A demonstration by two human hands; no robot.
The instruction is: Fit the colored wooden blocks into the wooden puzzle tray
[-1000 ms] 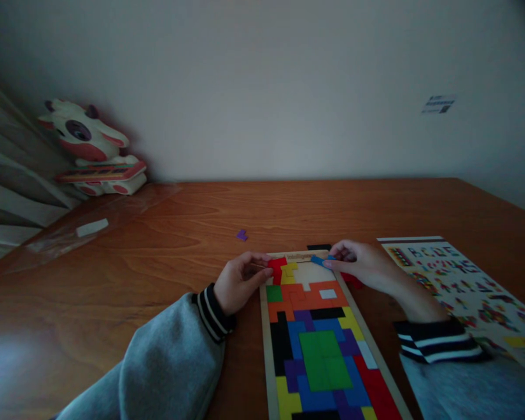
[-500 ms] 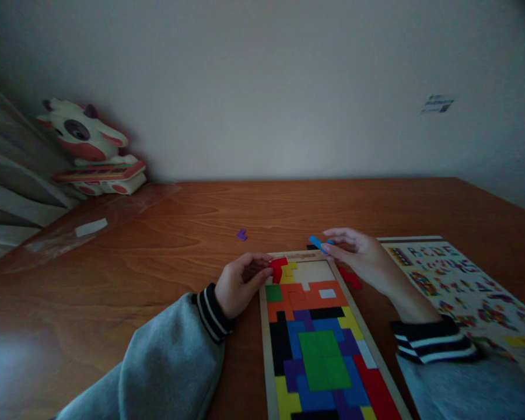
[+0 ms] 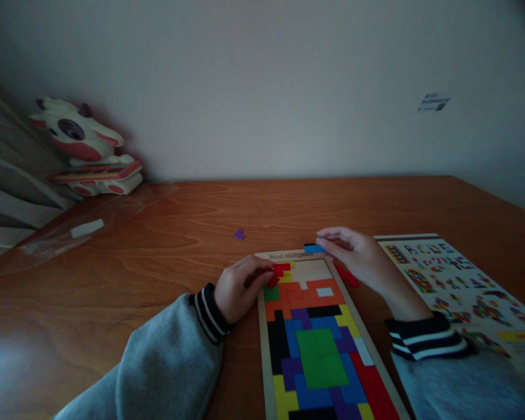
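A wooden puzzle tray [image 3: 262,338] lies lengthwise before me, filled with coloured block pieces except for a bare area near its far end. My left hand [image 3: 244,287] is closed on a red puzzle piece [image 3: 280,270] over the tray's far left corner, above a partly covered yellow piece [image 3: 286,279]. Beyond the far right corner, my right hand [image 3: 347,248] pinches a blue puzzle piece [image 3: 314,249] at the tray's end rim. A black piece shows just behind the blue one. Another red piece [image 3: 347,276] rests beside the tray, below my right hand.
A small purple piece [image 3: 240,234] lies on the wooden table [image 3: 192,221] beyond the tray. At right is a printed pattern sheet [image 3: 446,274]. A cow-shaped toy keyboard [image 3: 91,151] stands at the back left, near clear tape with a white label [image 3: 87,227].
The red piece in my left hand has turned and now overlaps more of the yellow piece. My right hand has lowered and turned the blue piece, moving slightly left.
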